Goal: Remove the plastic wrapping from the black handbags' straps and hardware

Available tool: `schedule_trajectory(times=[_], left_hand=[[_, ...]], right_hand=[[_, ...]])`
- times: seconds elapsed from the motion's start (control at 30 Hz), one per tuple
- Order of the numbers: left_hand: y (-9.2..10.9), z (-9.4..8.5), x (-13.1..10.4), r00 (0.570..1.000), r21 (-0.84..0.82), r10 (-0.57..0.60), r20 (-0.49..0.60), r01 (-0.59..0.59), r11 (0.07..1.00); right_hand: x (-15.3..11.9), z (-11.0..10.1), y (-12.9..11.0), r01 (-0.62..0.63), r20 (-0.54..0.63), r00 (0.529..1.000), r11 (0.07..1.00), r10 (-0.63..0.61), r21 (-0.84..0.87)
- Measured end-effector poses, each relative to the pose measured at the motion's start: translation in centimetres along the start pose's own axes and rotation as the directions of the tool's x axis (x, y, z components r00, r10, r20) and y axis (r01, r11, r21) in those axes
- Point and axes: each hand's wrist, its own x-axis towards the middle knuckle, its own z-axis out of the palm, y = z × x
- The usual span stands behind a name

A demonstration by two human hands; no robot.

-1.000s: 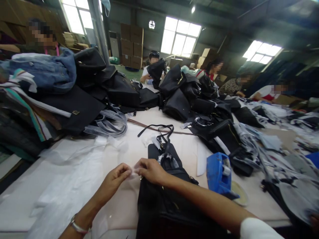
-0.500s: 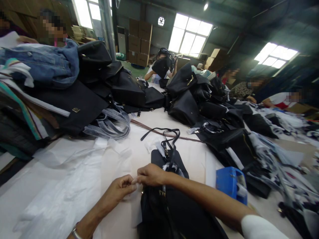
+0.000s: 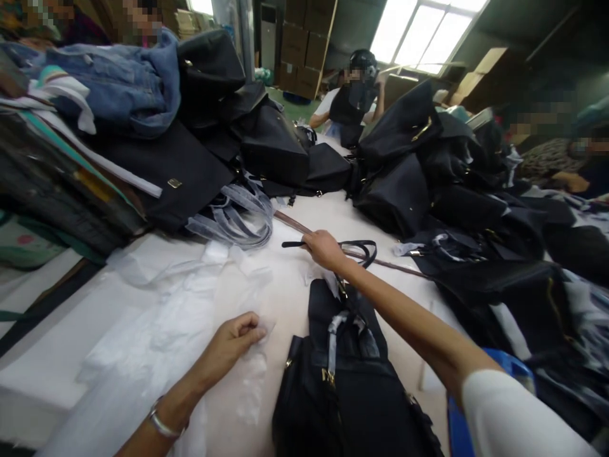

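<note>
My right hand (image 3: 324,249) is stretched forward with its fingers closed over a thin black strap (image 3: 292,244). The strap's end pokes out left of the fingers, and its loop curls to the right. Below that arm a black leather bag (image 3: 352,406) lies on the table, with gold zip pulls and its handles in clear wrapping (image 3: 334,333). My left hand (image 3: 240,333), a metal bangle on its wrist, hovers left of the bag. Its thumb and fingers are pressed together; a faint translucent scrap shows at the tips, too blurred to name. Thin white plastic sheeting (image 3: 157,336) lies beneath and beside it.
Piles of black bags (image 3: 394,197) line the far side and right. At left are a denim jacket (image 3: 109,82) and plastic-wrapped straps (image 3: 242,216). A brown strip (image 3: 290,220) crosses the table (image 3: 309,212). A blue bin (image 3: 459,425) stands right. A person (image 3: 364,89) works opposite; others sit around.
My right hand has left my left hand and moved forward to the black strap. My left hand stays pinched beside the bag. The camera view has turned downward and left.
</note>
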Motion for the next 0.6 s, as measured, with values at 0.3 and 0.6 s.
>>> schedule_trajectory(times=[0.3, 0.6], left_hand=[[2.0, 0.9, -0.6, 0.998, -0.113, 0.048, 0.043, -0.043, 0.993], [3.3, 1.5, -1.9, 0.992, -0.021, 0.114, 0.055, -0.113, 0.993]], right_hand=[[-11.2, -3.8, -6.2, 0.292, 0.078, 0.947, 0.938, -0.311, 0.185], [-12.8, -4.4, -7.0, 0.285, 0.133, 0.951, 0.958, -0.279, -0.032]])
